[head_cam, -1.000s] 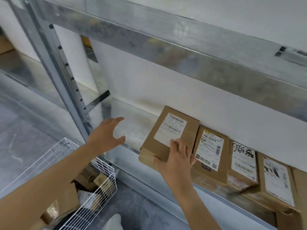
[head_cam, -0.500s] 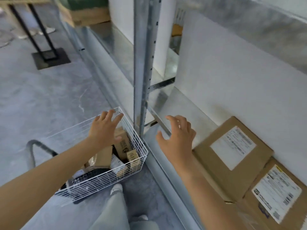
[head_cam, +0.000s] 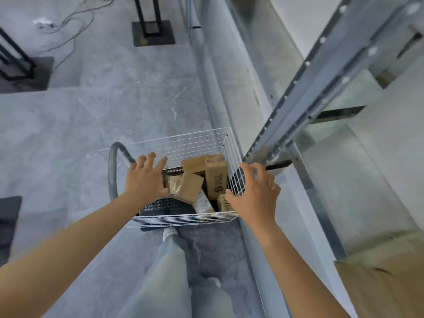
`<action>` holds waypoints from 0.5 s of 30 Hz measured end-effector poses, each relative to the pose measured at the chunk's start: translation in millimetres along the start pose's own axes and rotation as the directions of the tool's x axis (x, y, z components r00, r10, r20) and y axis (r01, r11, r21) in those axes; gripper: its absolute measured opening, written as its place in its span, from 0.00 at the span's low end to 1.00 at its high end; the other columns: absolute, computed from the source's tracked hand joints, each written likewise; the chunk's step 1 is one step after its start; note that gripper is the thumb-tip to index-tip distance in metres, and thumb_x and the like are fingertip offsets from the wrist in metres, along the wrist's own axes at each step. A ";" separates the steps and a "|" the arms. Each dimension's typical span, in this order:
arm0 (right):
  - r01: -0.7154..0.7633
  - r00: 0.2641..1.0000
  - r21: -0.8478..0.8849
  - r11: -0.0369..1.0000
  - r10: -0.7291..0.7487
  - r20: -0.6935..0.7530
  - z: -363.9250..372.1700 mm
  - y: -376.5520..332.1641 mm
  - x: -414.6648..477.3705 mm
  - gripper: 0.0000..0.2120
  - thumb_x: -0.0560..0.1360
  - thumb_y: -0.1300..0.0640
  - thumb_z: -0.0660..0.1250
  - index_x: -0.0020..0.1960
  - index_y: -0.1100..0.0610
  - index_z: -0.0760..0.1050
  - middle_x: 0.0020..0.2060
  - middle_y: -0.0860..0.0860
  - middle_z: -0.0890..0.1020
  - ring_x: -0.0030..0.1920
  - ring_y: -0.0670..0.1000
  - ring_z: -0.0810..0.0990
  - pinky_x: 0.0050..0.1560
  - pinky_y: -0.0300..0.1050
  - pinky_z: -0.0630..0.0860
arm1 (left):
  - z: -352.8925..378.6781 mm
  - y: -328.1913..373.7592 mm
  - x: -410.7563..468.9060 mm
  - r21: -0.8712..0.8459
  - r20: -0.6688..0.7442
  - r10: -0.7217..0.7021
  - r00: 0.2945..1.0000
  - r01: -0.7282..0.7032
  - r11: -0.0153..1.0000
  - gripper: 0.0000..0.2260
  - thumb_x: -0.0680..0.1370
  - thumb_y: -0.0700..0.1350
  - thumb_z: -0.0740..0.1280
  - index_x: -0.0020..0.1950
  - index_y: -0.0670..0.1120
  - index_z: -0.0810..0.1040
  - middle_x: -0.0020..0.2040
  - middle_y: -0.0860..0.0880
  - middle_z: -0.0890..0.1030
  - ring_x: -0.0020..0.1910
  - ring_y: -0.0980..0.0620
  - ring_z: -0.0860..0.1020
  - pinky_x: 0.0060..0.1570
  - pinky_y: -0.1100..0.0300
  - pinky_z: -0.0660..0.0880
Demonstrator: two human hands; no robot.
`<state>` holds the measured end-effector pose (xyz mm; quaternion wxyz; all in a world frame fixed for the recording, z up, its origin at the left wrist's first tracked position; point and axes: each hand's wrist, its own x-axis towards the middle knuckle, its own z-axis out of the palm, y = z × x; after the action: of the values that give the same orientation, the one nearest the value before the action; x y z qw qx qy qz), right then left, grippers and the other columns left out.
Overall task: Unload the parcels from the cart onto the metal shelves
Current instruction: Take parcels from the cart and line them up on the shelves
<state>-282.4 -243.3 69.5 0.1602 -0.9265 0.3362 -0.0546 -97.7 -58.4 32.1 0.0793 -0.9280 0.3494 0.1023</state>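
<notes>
Now the person stands over the cart, grey trouser legs and a white shoe just short of its near rim. Both bare forearms reach forward and down.

The left hand hovers over the left side of the cart, its fingers spread and straight and holding nothing. The right hand is just as splayed and empty above the cart's right wire wall; whether it touches the wire cannot be told.

A second ago that right hand was pressing a labelled box into a row on the shelf, and half a second ago it had let go. Since then both hands and the view have swung down to the cart. That delivery looks finished and the next pick is only starting.

Between the hands lie the remaining parcels, brown cartons heaped loosely. An upright parcel stands toward the right wall, and a tilted parcel leans just beside the left thumb. Several are left, so the unloading seems far from over.

To the right, a shelved parcel sits at the frame's corner on the metal shelf. The shelf runs back past a perforated post. Farther off, a black stand rests on the grey floor.
</notes>
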 end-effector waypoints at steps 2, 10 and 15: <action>-0.012 0.998 -0.021 1.000 0.013 0.069 20.3 -5.0 8.1 0.32 0.68 0.45 0.70 0.70 0.51 0.68 0.68 0.54 0.68 0.66 0.60 0.66 0.60 0.61 0.66 | 16.1 -14.2 2.0 -0.017 0.028 -0.029 0.999 0.030 0.999 0.40 0.68 0.61 0.69 0.75 0.50 0.56 0.72 0.43 0.59 0.69 0.40 0.61 0.65 0.48 0.64; -0.043 0.966 -0.089 0.995 0.064 0.252 94.3 -25.3 44.6 0.33 0.70 0.44 0.69 0.72 0.52 0.65 0.68 0.54 0.67 0.66 0.58 0.67 0.59 0.58 0.67 | 72.6 -54.6 20.4 -0.063 0.188 -0.046 0.981 0.059 0.996 0.40 0.67 0.58 0.70 0.74 0.49 0.59 0.71 0.42 0.61 0.67 0.40 0.64 0.60 0.49 0.69; -0.117 0.914 -0.117 0.986 0.153 0.375 133.5 -39.0 64.3 0.34 0.71 0.42 0.68 0.73 0.51 0.61 0.67 0.52 0.66 0.65 0.56 0.67 0.59 0.54 0.69 | 91.1 -72.7 49.1 -0.058 0.269 -0.011 0.963 0.028 0.998 0.39 0.70 0.61 0.66 0.75 0.50 0.52 0.74 0.43 0.55 0.70 0.43 0.60 0.64 0.51 0.66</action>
<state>-181.5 -221.6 -43.8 0.1833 -0.9002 0.3637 0.1542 -25.5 -15.5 -62.5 0.0986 -0.9109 0.3230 0.2369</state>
